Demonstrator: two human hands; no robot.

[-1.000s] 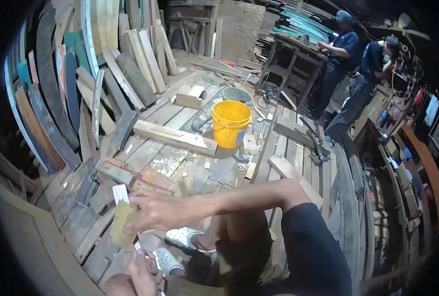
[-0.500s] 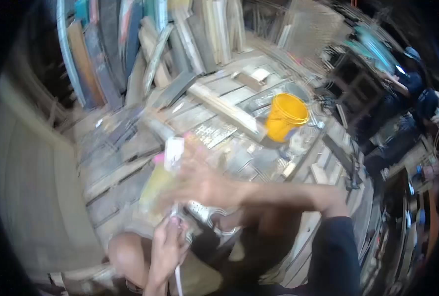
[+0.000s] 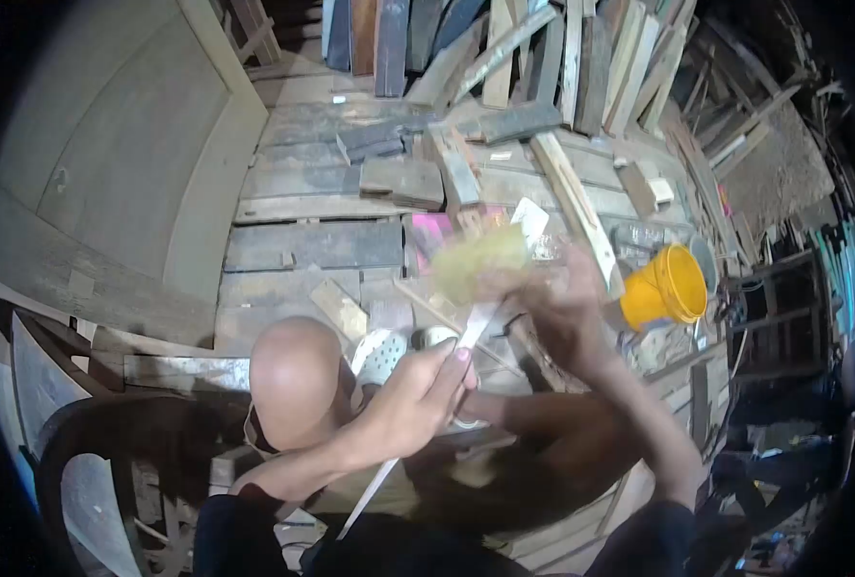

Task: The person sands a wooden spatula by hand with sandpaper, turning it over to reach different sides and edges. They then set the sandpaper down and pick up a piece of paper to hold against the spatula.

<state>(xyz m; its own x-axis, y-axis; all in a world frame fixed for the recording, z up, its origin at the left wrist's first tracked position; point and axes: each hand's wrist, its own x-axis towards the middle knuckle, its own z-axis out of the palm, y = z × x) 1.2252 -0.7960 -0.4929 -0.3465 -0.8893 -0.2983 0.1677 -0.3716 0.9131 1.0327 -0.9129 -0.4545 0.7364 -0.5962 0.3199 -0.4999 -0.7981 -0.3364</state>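
While our left hand (image 3: pixel 413 399) is closed around the thin white strip (image 3: pixel 466 332) above the knee, our right hand (image 3: pixel 553 293), blurred, presses yellow sandpaper (image 3: pixel 476 260) against its upper end; finger spread unclear.

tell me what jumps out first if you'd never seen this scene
The two hands at centre: the left hand has its grip on a thin white strip while the right hand presses a yellowish sheet against its upper end. To the right a bright yellow bucket sits on the plank floor, and loose boards lean along the top.
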